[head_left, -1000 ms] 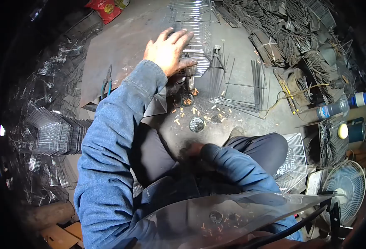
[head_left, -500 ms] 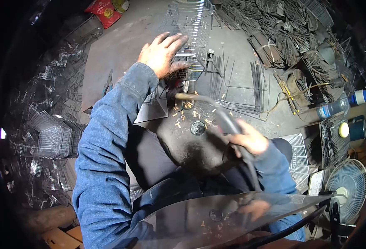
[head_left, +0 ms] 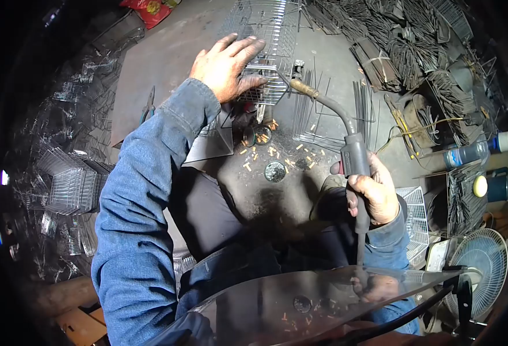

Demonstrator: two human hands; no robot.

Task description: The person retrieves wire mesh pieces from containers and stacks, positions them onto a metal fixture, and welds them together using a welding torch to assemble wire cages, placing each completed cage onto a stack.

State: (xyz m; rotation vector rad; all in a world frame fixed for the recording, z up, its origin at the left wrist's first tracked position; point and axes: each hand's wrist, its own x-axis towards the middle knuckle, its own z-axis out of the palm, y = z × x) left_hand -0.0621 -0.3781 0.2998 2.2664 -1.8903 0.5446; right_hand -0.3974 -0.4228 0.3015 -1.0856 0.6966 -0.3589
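My left hand (head_left: 222,66) is laid over the near end of a wire basket (head_left: 277,43), fingers stretched across it and thumb lower down, gripping it. My right hand (head_left: 378,193) is wrapped round the handle of a welding gun (head_left: 354,153). The gun's curved neck reaches up and left, and its brass-coloured nozzle (head_left: 304,87) is close to the basket's near end, to the right of my left thumb. Whether the tip touches the wire I cannot tell. Below the basket, a small round container (head_left: 259,135) has short tan pieces in and around it.
Pliers (head_left: 149,105) lie on a metal plate at left. Bent wire rods (head_left: 360,109) lie right of the basket, with wire bundles (head_left: 409,57) beyond. Stacked wire baskets (head_left: 75,184) stand left. A fan (head_left: 478,268) and a water bottle (head_left: 467,154) are right. A dark visor (head_left: 300,300) crosses below.
My right hand has raised the welding gun, bringing its nozzle up and right to the basket's near end. My left hand stays on the basket. The view has shifted slightly.
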